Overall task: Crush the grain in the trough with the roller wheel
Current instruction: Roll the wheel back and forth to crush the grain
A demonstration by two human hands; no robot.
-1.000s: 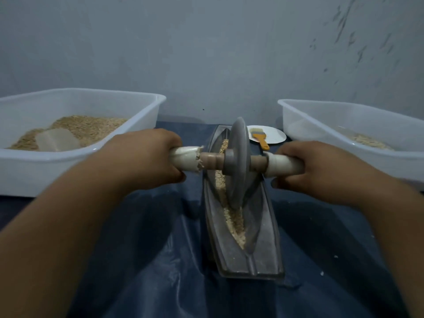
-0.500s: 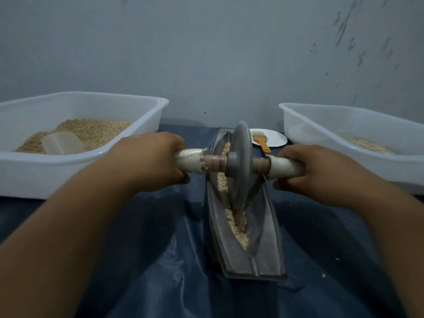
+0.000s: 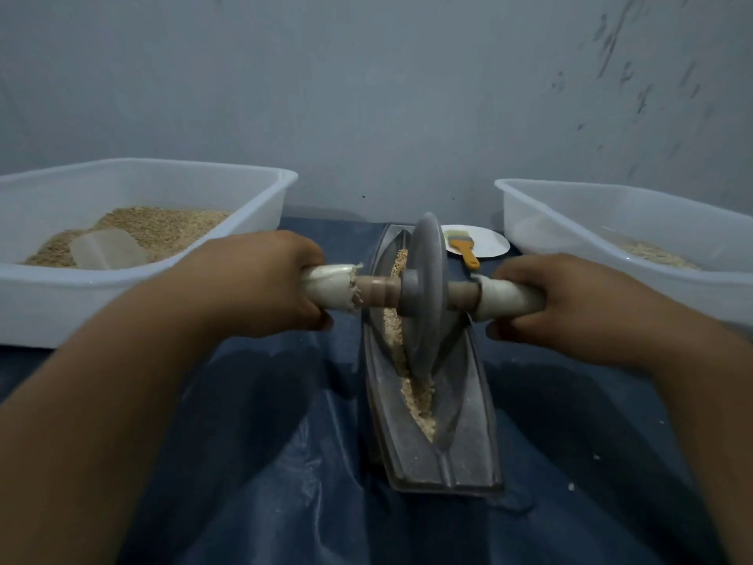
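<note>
Change since half a second ago: roller wheel a little farther along the trough, hands carried with it. Left hand: fingers curled round the white-wrapped left handle. Right hand: fingers curled round the right handle. Wheel: grey disc, upright, rim seated in the groove around mid-length. Grain: pale strip along the groove, showing both nearer and beyond the wheel. Trough: grey, boat-shaped, lying lengthwise on blue sheeting. Left tub: white, holding grain and a clear scoop. Right tub: white, thin layer of grain. Behind: white plate bearing an orange-handled brush.
</note>
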